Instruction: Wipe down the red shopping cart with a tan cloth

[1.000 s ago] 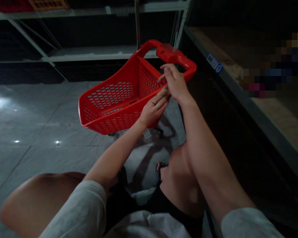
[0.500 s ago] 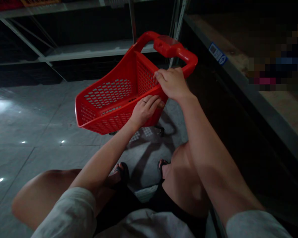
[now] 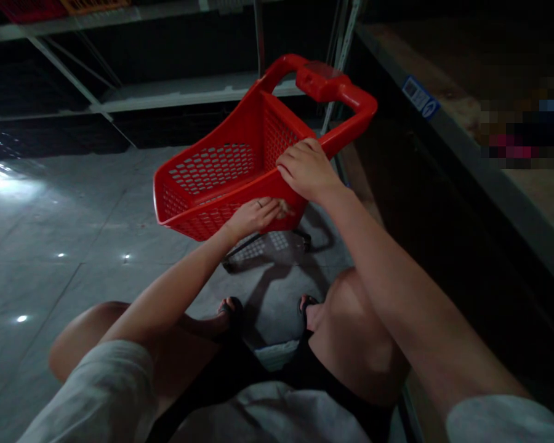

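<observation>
A red plastic shopping cart (image 3: 212,209) with perforated sides stands in front of me, its looped handle (image 3: 321,83) at the upper right. My right hand (image 3: 307,166) is closed over the near top rim, close to the base of the handle. Lower down, my left hand (image 3: 256,215) presses against the outside of the near wall, fingers bent and held together, a ring on one of them. By its fingertips shows a small pale, blurred patch, and I cannot make out what it is. Nothing shows inside the basket.
White-framed shelving (image 3: 180,89) runs behind the cart, with red and orange crates (image 3: 32,9) at the upper left. To the right is a ledge (image 3: 466,141) bearing a blue label (image 3: 420,97). My sandalled feet (image 3: 231,307) rest on the grey tiled floor (image 3: 87,215).
My right hand has slid along the rim away from the handle. My left hand has moved lower and leftward along the wall. The surroundings have shifted right in view.
</observation>
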A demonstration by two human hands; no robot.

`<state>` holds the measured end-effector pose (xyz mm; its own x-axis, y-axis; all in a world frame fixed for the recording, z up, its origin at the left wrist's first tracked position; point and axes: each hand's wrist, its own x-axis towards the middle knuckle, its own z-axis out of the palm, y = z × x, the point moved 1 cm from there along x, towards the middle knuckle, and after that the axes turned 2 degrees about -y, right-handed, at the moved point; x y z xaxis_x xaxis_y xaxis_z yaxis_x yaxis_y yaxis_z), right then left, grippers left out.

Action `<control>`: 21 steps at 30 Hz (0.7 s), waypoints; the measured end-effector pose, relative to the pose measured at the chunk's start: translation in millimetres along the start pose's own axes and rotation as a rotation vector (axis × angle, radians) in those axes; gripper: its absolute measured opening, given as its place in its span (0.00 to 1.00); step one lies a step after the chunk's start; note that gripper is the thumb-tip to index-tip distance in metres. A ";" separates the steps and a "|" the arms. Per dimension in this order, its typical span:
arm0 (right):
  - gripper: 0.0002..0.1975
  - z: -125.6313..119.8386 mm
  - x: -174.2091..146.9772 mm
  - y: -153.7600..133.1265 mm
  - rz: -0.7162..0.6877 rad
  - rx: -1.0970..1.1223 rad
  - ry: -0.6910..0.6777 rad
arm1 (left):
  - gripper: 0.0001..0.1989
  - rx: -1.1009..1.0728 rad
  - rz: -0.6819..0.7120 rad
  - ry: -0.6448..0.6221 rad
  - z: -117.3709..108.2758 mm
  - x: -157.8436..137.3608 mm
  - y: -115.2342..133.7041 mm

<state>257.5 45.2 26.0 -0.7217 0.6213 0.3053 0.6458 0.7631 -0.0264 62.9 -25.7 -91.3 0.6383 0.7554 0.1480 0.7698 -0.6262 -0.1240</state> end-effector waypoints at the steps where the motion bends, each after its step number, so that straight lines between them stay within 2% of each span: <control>1: 0.25 3.0 3.3 -3.1 -0.010 0.009 -0.005 | 0.21 0.006 -0.056 0.087 -10.6 5.6 -4.6; 3: 0.25 9.3 9.6 -11.0 -0.021 0.026 -0.007 | 0.21 0.031 -0.147 0.215 -18.8 12.5 -5.7; 4: 0.25 12.4 12.3 -15.3 -0.021 0.033 -0.008 | 0.21 0.049 -0.159 0.221 -15.2 12.3 -2.3; 6: 0.25 17.8 16.1 -23.3 -0.022 0.040 -0.011 | 0.19 0.075 -0.123 0.117 4.5 3.7 8.5; 8: 0.25 21.7 17.9 -28.0 -0.021 0.034 -0.010 | 0.17 0.074 -0.061 -0.063 30.5 -13.3 17.7; 11: 0.23 24.9 18.4 -26.9 -0.032 0.019 0.003 | 0.11 0.050 -0.004 -0.229 50.3 -41.3 14.1; 13: 0.21 26.1 18.7 -23.4 -0.052 0.014 0.006 | 0.10 0.031 0.058 -0.256 39.3 -54.0 -0.8; 16: 0.18 28.2 20.7 -22.0 -0.086 0.015 0.000 | 0.15 0.054 0.104 -0.192 -3.8 -60.1 -30.4; 19: 0.18 31.3 24.4 -31.2 -0.118 0.017 -0.034 | 0.21 0.136 -0.074 0.028 -41.4 -59.0 -50.0; 21: 0.19 33.5 26.5 -42.0 -0.134 0.011 -0.066 | 0.21 0.156 -0.147 0.115 -44.1 -62.7 -49.1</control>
<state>202.9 35.6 3.4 -0.8161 0.5240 0.2438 0.5402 0.8415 -0.0005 -14.9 -50.8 -51.2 0.5221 0.8037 0.2855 0.8507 -0.4667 -0.2417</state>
